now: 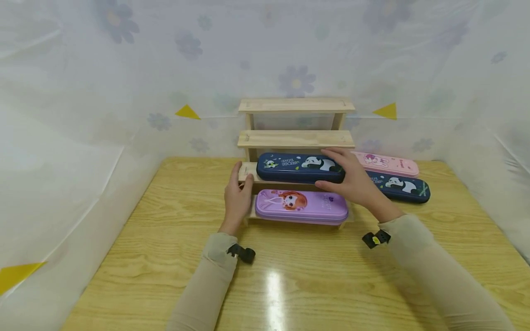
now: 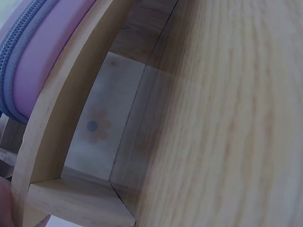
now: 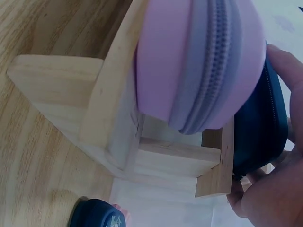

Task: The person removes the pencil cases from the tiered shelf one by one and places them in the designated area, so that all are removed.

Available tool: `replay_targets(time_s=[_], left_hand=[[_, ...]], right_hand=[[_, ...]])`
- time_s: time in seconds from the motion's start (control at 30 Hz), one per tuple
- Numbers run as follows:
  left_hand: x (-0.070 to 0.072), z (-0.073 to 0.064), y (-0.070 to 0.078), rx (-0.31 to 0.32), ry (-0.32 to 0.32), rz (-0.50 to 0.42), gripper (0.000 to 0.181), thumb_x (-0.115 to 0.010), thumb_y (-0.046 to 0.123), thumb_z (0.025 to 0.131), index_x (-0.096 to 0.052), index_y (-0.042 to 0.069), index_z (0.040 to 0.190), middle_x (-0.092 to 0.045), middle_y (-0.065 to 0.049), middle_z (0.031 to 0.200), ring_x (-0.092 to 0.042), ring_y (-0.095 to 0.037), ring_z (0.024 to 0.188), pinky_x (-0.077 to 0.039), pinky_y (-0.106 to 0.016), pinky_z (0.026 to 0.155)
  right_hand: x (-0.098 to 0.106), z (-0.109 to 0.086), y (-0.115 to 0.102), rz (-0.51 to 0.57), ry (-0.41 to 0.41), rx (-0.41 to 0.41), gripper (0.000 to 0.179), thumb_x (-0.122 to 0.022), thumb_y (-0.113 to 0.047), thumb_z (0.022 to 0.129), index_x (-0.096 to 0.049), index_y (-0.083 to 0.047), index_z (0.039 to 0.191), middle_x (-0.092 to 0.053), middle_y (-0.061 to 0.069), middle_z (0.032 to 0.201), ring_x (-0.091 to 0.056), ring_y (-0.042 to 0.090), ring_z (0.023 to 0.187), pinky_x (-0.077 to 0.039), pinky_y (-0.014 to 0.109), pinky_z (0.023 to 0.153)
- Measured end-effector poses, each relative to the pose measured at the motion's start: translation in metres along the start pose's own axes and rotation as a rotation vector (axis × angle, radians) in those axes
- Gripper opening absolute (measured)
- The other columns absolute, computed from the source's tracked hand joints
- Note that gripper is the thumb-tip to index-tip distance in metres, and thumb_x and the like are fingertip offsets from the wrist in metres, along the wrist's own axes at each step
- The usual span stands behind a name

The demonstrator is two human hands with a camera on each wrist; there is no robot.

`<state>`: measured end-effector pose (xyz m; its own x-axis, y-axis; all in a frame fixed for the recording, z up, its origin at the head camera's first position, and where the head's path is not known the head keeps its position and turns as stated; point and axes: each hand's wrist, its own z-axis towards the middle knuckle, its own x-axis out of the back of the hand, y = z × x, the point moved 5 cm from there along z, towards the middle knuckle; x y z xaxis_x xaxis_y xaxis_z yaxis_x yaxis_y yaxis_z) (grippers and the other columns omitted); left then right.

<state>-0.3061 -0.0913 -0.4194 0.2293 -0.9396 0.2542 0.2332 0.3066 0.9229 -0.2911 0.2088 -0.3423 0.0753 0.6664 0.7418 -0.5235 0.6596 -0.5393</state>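
A stepped wooden rack (image 1: 296, 138) stands at the back of the table. On its second step from the bottom lies a navy pencil case (image 1: 290, 168) with a panda print. My right hand (image 1: 354, 179) grips this case by its right end, thumb in front and fingers behind. My left hand (image 1: 238, 200) holds the left end of the same step, thumb at the front edge. Below, a purple pencil case (image 1: 302, 205) with a doll print lies on the lowest step. In the right wrist view, the zipped end of the purple case (image 3: 199, 61) shows beside the navy case (image 3: 258, 127).
Right of the rack, a pink pencil case (image 1: 387, 164) and a second navy panda case (image 1: 403, 187) lie on the wood-grain table (image 1: 306, 271). The two upper steps rise behind the hands. A flowered white sheet (image 1: 256, 55) hangs around the back and sides.
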Motion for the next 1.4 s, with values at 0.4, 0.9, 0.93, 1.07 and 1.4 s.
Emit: replay_targets(time_s=[0.4,0.9,0.93,1.07,1.4], left_hand=[[0.003,0.001,0.000,-0.007,0.001,-0.002,0.056,-0.052,0.034,0.102,-0.035,0.022,0.154,-0.048,-0.007,0.148,-0.049,-0.023,0.129,-0.040,-0.040,0.107],[0.000,0.003,-0.001,-0.014,-0.003,-0.007,0.056,-0.051,0.036,0.102,-0.035,0.022,0.154,-0.046,-0.006,0.149,-0.050,-0.023,0.129,-0.040,-0.042,0.108],[0.000,0.003,-0.001,-0.012,-0.001,-0.006,0.056,-0.052,0.036,0.102,-0.035,0.022,0.154,-0.046,-0.005,0.149,-0.050,-0.024,0.128,-0.040,-0.042,0.108],[0.001,0.002,-0.002,-0.010,0.000,-0.002,0.057,-0.052,0.036,0.102,-0.035,0.022,0.154,-0.045,-0.006,0.150,-0.047,-0.024,0.131,-0.038,-0.042,0.109],[0.001,0.004,-0.003,-0.023,0.005,0.001,0.057,-0.053,0.036,0.101,-0.036,0.023,0.154,-0.045,-0.005,0.150,-0.046,-0.020,0.132,-0.040,-0.039,0.107]], right_hand=[[-0.012,0.004,0.000,-0.075,-0.017,-0.056,0.089,-0.087,-0.038,0.075,-0.045,-0.016,0.149,-0.037,0.013,0.151,-0.034,0.039,0.136,-0.028,0.065,0.107],[-0.008,-0.001,0.004,-0.014,0.001,-0.093,0.082,-0.085,-0.037,0.078,-0.047,-0.018,0.148,-0.043,0.010,0.145,-0.040,0.036,0.131,-0.034,0.063,0.104],[-0.007,-0.003,0.005,-0.008,0.006,-0.098,0.082,-0.085,-0.038,0.078,-0.047,-0.019,0.148,-0.042,0.010,0.145,-0.040,0.036,0.131,-0.034,0.063,0.104],[0.000,-0.009,0.008,0.014,0.033,-0.122,0.082,-0.085,-0.037,0.077,-0.048,-0.019,0.148,-0.041,0.009,0.145,-0.038,0.035,0.132,-0.033,0.063,0.105],[0.023,-0.026,0.016,0.000,0.069,-0.135,0.079,-0.085,-0.031,0.079,-0.048,-0.020,0.148,-0.040,0.010,0.148,-0.035,0.038,0.135,-0.032,0.065,0.104]])
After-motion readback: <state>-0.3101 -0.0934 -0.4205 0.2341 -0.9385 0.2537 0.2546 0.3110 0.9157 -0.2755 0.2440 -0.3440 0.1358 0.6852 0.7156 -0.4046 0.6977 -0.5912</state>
